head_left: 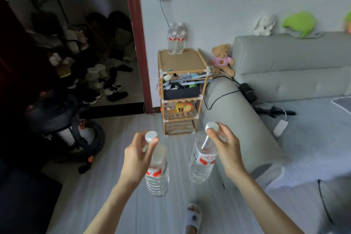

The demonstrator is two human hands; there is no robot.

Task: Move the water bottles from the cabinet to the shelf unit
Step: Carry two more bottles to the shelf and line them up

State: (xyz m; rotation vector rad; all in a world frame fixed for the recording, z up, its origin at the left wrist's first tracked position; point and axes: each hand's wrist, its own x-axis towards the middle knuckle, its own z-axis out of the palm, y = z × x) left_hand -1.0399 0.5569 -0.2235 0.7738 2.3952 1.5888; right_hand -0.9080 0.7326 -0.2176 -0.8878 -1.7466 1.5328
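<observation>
- The left hand (pixel 137 155) pinches the white cap and neck of a water bottle (pixel 156 173), which hangs down below that grip.
- The right hand (pixel 225 143) pinches the cap of a second water bottle (pixel 202 159), which also hangs below its grip.
- The two bottles hang side by side, a little apart, over the floor (pixel 178 211).
- Ahead of both grips stands the shelf unit (pixel 182 91).
- Two more bottles (pixel 176 41) stand together on its top, close to the wall.
- A grey bed (pixel 284 119) lies on the right hand's side.

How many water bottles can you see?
4. One hangs from the left hand, bottle; one from the right hand, bottle. Two bottles stand side by side on top of the shelf unit. More may be hidden elsewhere.
</observation>
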